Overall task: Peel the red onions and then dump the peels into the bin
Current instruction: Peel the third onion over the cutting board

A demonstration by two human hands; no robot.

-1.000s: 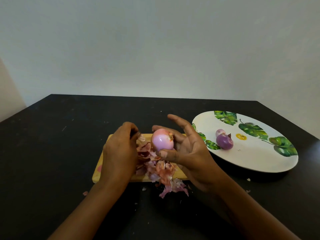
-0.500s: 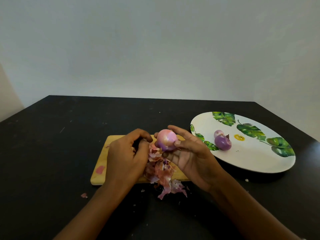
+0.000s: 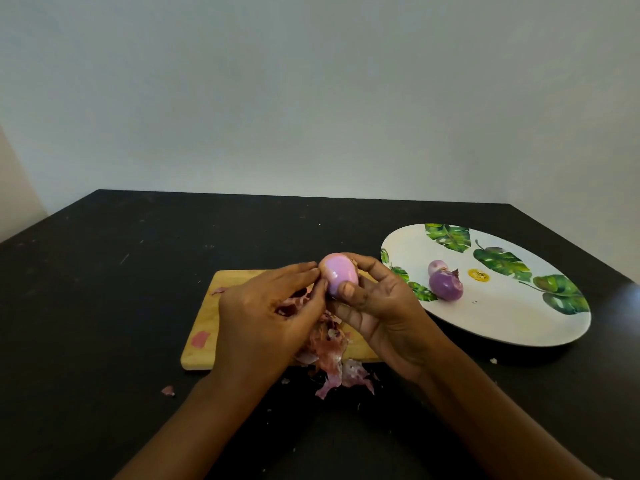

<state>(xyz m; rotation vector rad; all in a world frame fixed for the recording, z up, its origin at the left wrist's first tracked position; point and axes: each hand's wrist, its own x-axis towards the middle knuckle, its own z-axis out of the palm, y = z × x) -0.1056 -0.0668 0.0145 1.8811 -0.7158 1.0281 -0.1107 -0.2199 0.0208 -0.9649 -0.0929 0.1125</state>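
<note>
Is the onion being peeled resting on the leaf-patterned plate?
No, the right hand holds that onion up in its fingers, left of the plate and not touching it.

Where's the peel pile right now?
Head view, centre: the peel pile lies on the near right edge of the cutting board, spilling onto the table, under the left hand and the right hand holding an onion; the plate sits to its right.
</note>
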